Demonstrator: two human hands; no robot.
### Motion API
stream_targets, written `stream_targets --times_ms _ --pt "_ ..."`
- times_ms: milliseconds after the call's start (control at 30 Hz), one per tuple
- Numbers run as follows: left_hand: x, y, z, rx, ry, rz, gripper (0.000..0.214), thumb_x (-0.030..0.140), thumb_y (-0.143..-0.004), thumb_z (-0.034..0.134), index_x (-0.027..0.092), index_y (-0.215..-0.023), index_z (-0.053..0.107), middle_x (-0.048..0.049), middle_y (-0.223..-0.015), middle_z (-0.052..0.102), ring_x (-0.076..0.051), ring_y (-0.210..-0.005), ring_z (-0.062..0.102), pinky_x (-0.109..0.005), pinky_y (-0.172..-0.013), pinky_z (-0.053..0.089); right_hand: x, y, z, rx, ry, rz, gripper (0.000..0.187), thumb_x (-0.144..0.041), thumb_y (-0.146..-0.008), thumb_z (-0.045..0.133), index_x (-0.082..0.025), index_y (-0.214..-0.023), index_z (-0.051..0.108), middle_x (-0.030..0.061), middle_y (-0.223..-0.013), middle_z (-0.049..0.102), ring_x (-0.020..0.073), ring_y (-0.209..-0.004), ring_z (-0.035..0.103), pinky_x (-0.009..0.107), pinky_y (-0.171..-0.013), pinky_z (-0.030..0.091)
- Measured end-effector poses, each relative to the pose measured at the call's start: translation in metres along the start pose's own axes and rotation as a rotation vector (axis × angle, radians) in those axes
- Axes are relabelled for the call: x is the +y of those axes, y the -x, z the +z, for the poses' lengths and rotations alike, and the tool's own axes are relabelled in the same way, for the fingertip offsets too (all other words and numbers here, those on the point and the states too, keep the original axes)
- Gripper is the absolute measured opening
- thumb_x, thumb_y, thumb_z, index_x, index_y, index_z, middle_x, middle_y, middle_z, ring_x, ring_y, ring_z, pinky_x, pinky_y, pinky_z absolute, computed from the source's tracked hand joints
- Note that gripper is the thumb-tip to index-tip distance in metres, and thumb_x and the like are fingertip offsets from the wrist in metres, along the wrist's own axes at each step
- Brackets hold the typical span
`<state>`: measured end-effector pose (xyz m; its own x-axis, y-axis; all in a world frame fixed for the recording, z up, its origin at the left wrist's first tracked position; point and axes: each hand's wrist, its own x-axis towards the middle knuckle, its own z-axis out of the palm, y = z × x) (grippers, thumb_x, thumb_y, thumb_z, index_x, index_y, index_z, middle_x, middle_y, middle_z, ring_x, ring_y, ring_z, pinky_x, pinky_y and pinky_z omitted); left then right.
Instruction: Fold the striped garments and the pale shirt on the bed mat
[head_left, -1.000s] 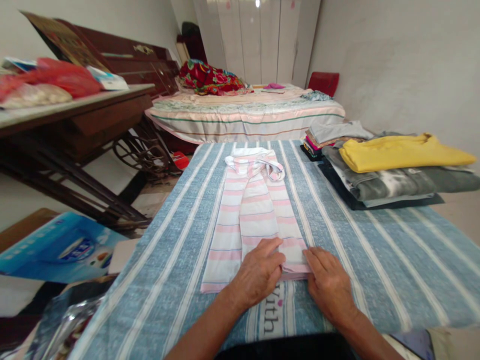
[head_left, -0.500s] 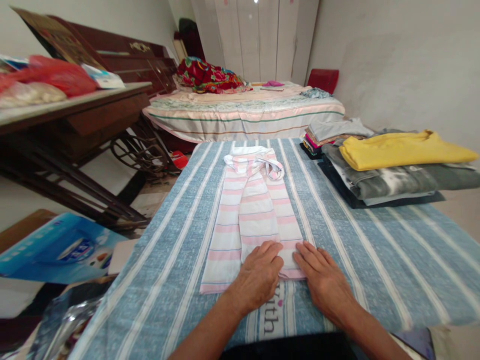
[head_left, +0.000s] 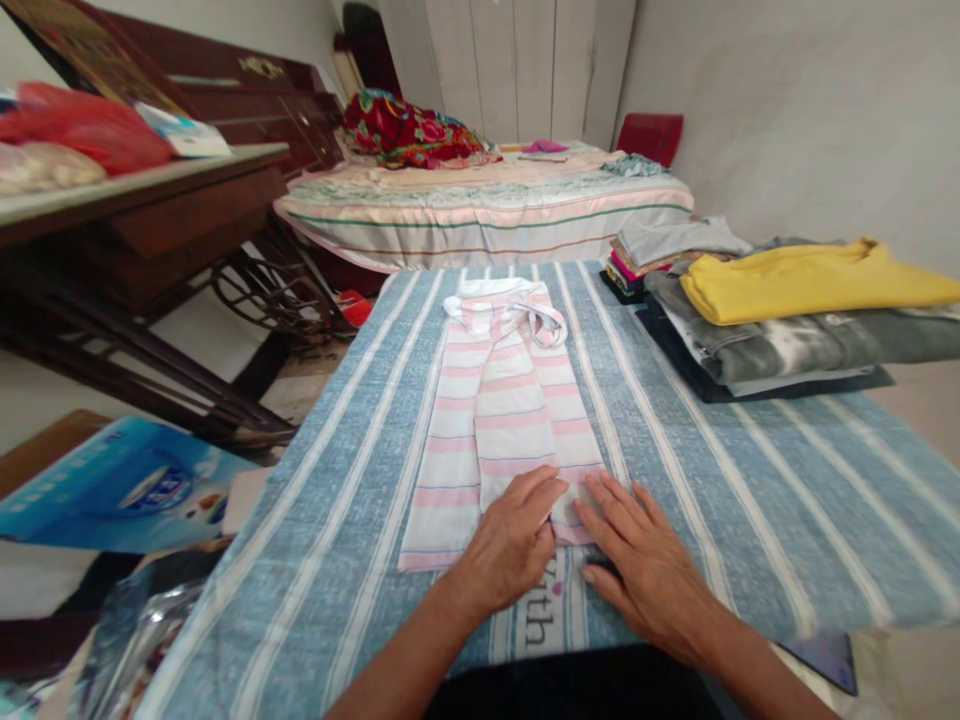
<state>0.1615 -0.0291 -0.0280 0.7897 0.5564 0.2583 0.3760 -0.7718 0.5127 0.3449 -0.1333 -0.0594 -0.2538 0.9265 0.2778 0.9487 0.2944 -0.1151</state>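
Note:
A pink and white striped garment (head_left: 514, 424) lies folded lengthwise in a narrow strip, with sleeves or ties bunched at its far end. My left hand (head_left: 514, 545) rests on its near end, fingers bent slightly and pointing right, the thumb apart below them. My right hand (head_left: 641, 555) lies palm down at the near right corner, its fingers stretched out and its thumb spread away. Both hands touch the cloth close to the hem. Part of that hem is hidden beneath my hands.
The garment is on a blue, white-striped cover (head_left: 360, 480). To the right stands a stack of folded clothes (head_left: 802, 345) topped by a yellow garment (head_left: 817, 283). A sewing machine table (head_left: 187, 195) is at left, above a blue package (head_left: 142, 485). A bed (head_left: 487, 215) stands behind.
My right hand has shifted slightly left over the hem, and its thumb has spread out. My left thumb has moved away from its fingers. The garment keeps its folded shape.

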Motion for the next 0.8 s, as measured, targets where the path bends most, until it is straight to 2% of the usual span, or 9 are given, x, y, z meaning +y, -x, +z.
stream_targets --times_ms 167,333,433,533,667,733,800 --pt "0.002 -0.003 -0.001 0.150 0.143 -0.129 0.045 0.005 -0.077 0.042 0.018 -0.118 0.053 -0.0075 -0.117 0.060 -0.018 -0.107 0.056 -0.036 -0.095 0.047 -0.011 -0.003 0.002 -0.016 0.014 -0.014 0.056 -0.042 -0.085 0.055 -0.023 -0.136 0.041 0.0157 -0.143 0.037 0.0327 -0.134 0.026 0.058 -0.103 0.027" --pt "0.014 -0.009 -0.009 0.068 0.348 -0.276 0.038 0.010 -0.074 0.049 0.017 -0.110 0.058 -0.0029 -0.092 0.066 -0.013 -0.078 0.062 -0.024 -0.071 0.053 -0.019 -0.009 0.004 0.005 0.006 0.021 0.055 -0.051 -0.080 0.058 -0.024 -0.128 0.050 0.0178 -0.140 0.039 0.0373 -0.132 0.027 0.060 -0.101 0.028" --pt "0.016 -0.009 -0.011 0.045 0.416 -0.342 0.030 0.017 -0.078 0.050 0.017 -0.106 0.060 -0.0029 -0.089 0.067 -0.013 -0.076 0.062 -0.023 -0.068 0.053 -0.020 -0.005 0.006 0.007 -0.016 0.033 0.055 -0.050 -0.081 0.058 -0.022 -0.128 0.051 0.0172 -0.141 0.039 0.0369 -0.132 0.027 0.059 -0.101 0.030" --pt "0.013 -0.008 -0.011 0.061 0.438 -0.372 0.024 0.020 -0.082 0.049 0.017 -0.102 0.062 -0.0029 -0.089 0.068 -0.013 -0.076 0.063 -0.023 -0.068 0.053 -0.014 -0.002 0.001 0.014 -0.053 0.035 0.049 -0.043 -0.086 0.052 -0.019 -0.128 0.050 0.0150 -0.140 0.041 0.0318 -0.132 0.030 0.055 -0.102 0.032" --pt "0.004 -0.007 -0.010 0.160 0.308 -0.300 0.023 0.017 -0.084 0.045 0.017 -0.100 0.062 -0.0034 -0.091 0.068 -0.014 -0.080 0.063 -0.026 -0.074 0.053 0.007 -0.025 -0.009 0.085 -0.109 0.095 0.041 -0.033 -0.092 0.040 -0.015 -0.127 0.050 0.0138 -0.137 0.045 0.0245 -0.131 0.033 0.050 -0.106 0.030" --pt "-0.001 -0.006 -0.007 0.218 0.154 -0.217 0.026 0.015 -0.086 0.041 0.017 -0.102 0.060 -0.0062 -0.100 0.066 -0.016 -0.092 0.062 -0.031 -0.084 0.051 0.020 -0.047 -0.008 0.098 -0.125 0.124 0.042 -0.033 -0.094 0.036 -0.015 -0.129 0.048 0.0133 -0.139 0.043 0.0235 -0.132 0.031 0.049 -0.106 0.029" --pt "-0.004 -0.005 -0.002 0.219 -0.023 -0.144 0.028 0.014 -0.086 0.040 0.018 -0.107 0.058 -0.0094 -0.115 0.061 -0.020 -0.110 0.055 -0.039 -0.095 0.046 0.031 -0.068 0.000 0.046 -0.111 0.145 0.047 -0.038 -0.094 0.033 -0.015 -0.134 0.043 0.0140 -0.143 0.038 0.0243 -0.135 0.027 0.049 -0.106 0.027"
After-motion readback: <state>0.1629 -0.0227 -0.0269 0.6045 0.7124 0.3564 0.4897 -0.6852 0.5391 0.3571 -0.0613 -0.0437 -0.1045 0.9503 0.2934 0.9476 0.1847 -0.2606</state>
